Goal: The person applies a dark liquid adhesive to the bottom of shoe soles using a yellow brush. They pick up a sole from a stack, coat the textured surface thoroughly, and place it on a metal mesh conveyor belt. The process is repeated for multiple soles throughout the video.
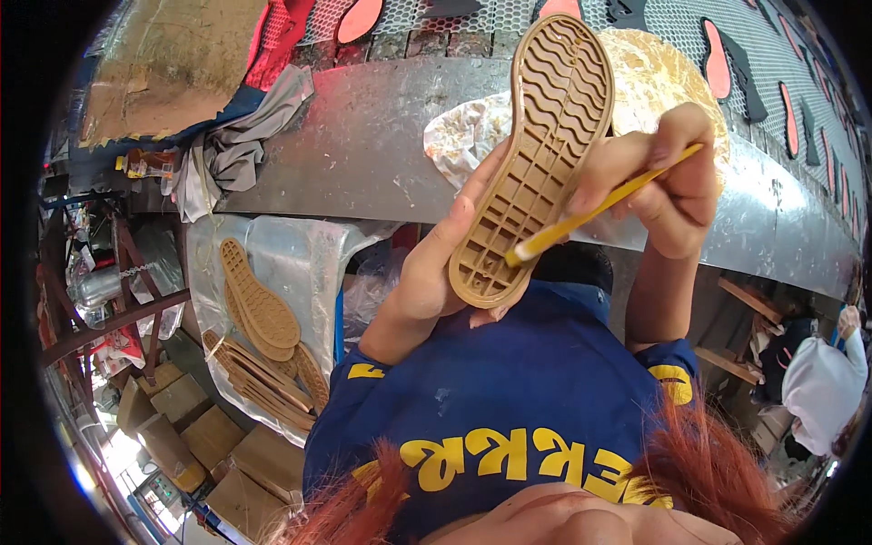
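Note:
A tan shoe sole (536,150) is held tilted in front of my chest, its gridded and wavy side facing up. My left hand (445,250) grips it from the left, with fingers reaching underneath near the heel. In my right hand (668,177) is a yellow-handled brush (604,207), pinched between the fingers. The brush's tip touches or hovers just over the sole's heel end; I cannot tell which. Some of my right fingers lie along the sole's right edge. Behind the sole, a round yellowish board (668,82) with dried smears and a stained white cloth (459,136) lie on the metal table.
The metal table edge (363,154) runs across in front of me. Beyond it, a mesh conveyor (590,14) carries pink-and-black shoe pieces. On my left, a plastic-covered stand (313,236) holds several tan soles (259,309). Cardboard boxes (213,434) sit below; another person (827,381) is at right.

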`<state>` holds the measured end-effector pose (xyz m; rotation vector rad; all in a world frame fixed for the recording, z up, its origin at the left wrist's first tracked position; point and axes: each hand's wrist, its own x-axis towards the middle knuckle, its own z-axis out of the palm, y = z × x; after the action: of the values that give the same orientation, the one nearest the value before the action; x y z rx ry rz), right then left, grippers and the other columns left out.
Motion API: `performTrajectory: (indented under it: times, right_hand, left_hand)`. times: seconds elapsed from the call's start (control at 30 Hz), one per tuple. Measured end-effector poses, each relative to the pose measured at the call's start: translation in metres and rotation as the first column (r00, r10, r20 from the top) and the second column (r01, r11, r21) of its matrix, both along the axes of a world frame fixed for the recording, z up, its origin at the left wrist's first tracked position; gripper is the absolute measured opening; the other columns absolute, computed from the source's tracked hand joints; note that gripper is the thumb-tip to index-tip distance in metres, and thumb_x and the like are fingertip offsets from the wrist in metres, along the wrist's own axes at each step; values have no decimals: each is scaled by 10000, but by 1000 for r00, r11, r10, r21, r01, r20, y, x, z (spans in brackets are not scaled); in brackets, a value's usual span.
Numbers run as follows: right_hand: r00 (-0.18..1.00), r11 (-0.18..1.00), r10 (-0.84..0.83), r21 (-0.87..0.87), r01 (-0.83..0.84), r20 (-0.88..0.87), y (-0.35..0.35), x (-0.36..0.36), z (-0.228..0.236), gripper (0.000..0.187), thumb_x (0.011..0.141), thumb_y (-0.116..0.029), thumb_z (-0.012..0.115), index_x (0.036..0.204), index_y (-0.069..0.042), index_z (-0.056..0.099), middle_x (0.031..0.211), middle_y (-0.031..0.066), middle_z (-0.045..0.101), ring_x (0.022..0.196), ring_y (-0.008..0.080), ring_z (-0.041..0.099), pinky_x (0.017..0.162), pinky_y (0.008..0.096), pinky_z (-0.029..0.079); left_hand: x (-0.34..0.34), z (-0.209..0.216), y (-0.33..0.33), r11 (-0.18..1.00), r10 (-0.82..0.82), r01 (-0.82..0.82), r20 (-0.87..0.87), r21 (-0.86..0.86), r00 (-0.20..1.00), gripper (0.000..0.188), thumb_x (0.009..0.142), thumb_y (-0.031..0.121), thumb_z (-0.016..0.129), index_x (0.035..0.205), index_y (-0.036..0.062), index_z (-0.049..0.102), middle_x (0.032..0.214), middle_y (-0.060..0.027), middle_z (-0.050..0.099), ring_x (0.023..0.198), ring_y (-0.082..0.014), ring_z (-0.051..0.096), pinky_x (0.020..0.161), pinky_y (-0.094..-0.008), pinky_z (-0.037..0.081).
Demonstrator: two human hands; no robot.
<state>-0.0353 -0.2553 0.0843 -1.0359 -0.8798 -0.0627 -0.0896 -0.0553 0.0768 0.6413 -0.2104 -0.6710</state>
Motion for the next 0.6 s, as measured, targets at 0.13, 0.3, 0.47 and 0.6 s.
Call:
performTrajectory:
  times: [0.13, 0.3, 0.47, 0.6]
  right_hand:
    - [924, 911, -359, 170, 377, -129, -25, 4, -22, 176, 958, -45, 422, 1123, -74, 367, 1016, 292, 599, 581, 110, 478, 565, 220, 443]
    - [600, 618, -784, -123, 776, -159, -28, -12, -44, 133, 936, -21, 484, 1064, -46, 510, 1016, 188, 618, 618, 137, 537, 565, 254, 456]
    - [451, 222, -792, -494, 841, 412, -7, -15, -48, 204, 769, 42, 623, 954, -43, 635, 877, 108, 600, 768, 264, 591, 672, 333, 464]
    - [405, 0, -656, -536, 844, 637, -3, -12, -59, 289, 683, 33, 623, 959, -53, 640, 850, 83, 588, 794, 260, 565, 697, 363, 440]
  left_hand:
    - [8, -15, 4, 997, 79, -78, 106, -14, 991, 756, 928, 424, 433, 1490, 143, 12, 1239, -275, 440, 738, -281, 632, 576, -337, 546]
    - [13, -29, 2, 918, 369, -393, 242, 56, 897, 896, 798, 309, 647, 1470, 78, 102, 1223, -254, 455, 1099, -387, 538, 918, -478, 479]
    - [21, -49, 9, 840, 524, -542, 309, -32, 793, 847, 720, 21, 724, 1413, 139, 252, 1255, -154, 426, 1214, -363, 455, 999, -510, 417]
    - [23, -61, 10, 768, 518, -628, 452, 128, 726, 772, 702, -122, 690, 1325, 132, 312, 1247, -138, 431, 1181, -304, 483, 993, -452, 438]
